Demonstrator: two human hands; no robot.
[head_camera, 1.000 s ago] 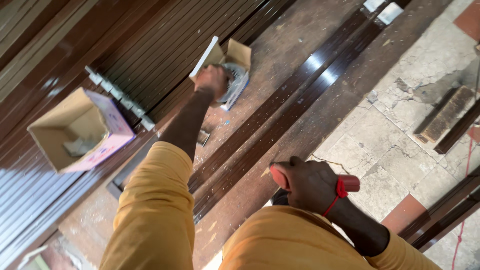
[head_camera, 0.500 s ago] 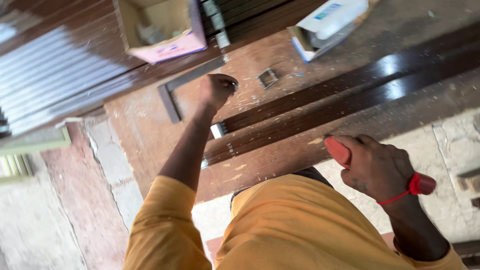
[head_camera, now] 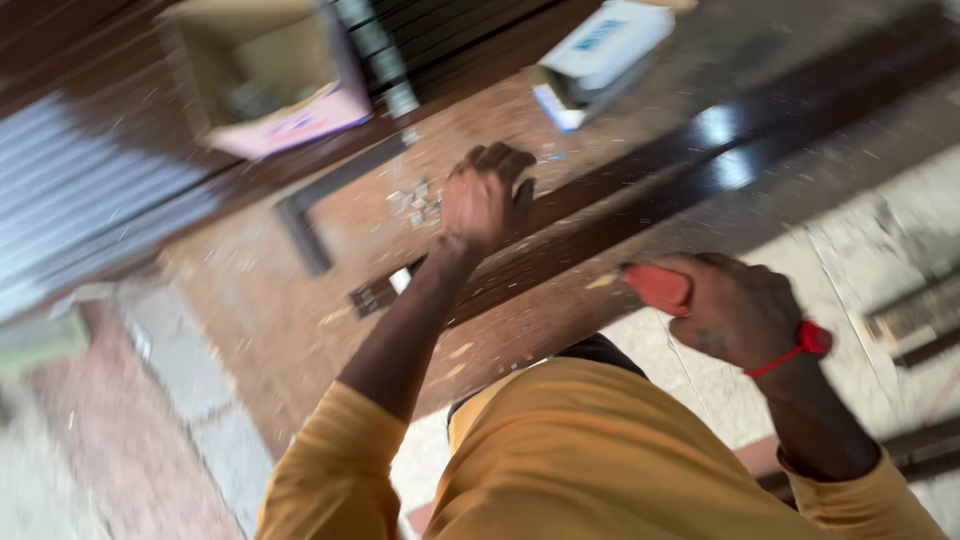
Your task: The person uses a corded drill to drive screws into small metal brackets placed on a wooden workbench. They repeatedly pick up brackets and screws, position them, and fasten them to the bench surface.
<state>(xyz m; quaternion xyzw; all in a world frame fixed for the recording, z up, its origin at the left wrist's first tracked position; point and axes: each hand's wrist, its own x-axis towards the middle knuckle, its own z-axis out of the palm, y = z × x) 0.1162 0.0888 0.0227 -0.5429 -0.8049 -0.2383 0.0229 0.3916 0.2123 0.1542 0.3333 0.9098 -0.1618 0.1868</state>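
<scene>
My left hand (head_camera: pixel 485 195) is stretched forward with its fingers curled, resting at the edge of the long dark brown metal bars (head_camera: pixel 700 160) that run across the floor; whether it grips anything I cannot tell. A small pile of metal bits (head_camera: pixel 418 200) lies just left of it. My right hand (head_camera: pixel 725 305), with a red thread at the wrist, is closed around a red-handled tool (head_camera: pixel 655 288) near my chest. The picture is blurred by motion.
An open cardboard box (head_camera: pixel 265 75) with a pink side stands at the top left beside stacked dark profiles. A white and blue box (head_camera: pixel 600 55) lies at the top centre. A dark L-shaped frame piece (head_camera: pixel 320 205) lies on the dusty floor. More bars (head_camera: pixel 920 320) lie at the right.
The view has swung and shifted. My left hand has pulled back from the white and blue box to the bars. My right hand keeps its hold on the red-handled tool.
</scene>
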